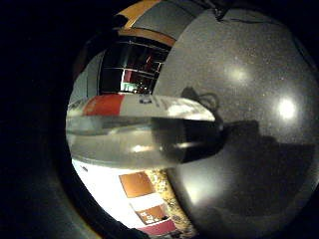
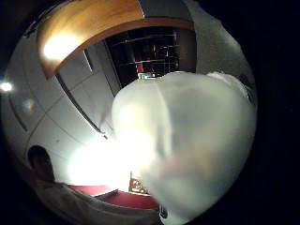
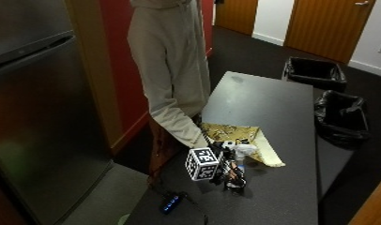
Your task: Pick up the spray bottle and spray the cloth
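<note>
Hand (image 3: 230, 165), the gloved right one, grips one spray bottle (image 3: 242, 152) above the dark table (image 3: 271, 108); one patterned cloth (image 3: 237, 136) lies just beyond it, with two black bins (image 3: 315, 72) farther off

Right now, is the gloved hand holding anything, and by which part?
Yes: the right hand grips the spray bottle around its body, below the white head; exact finger placement is unclear.
</note>
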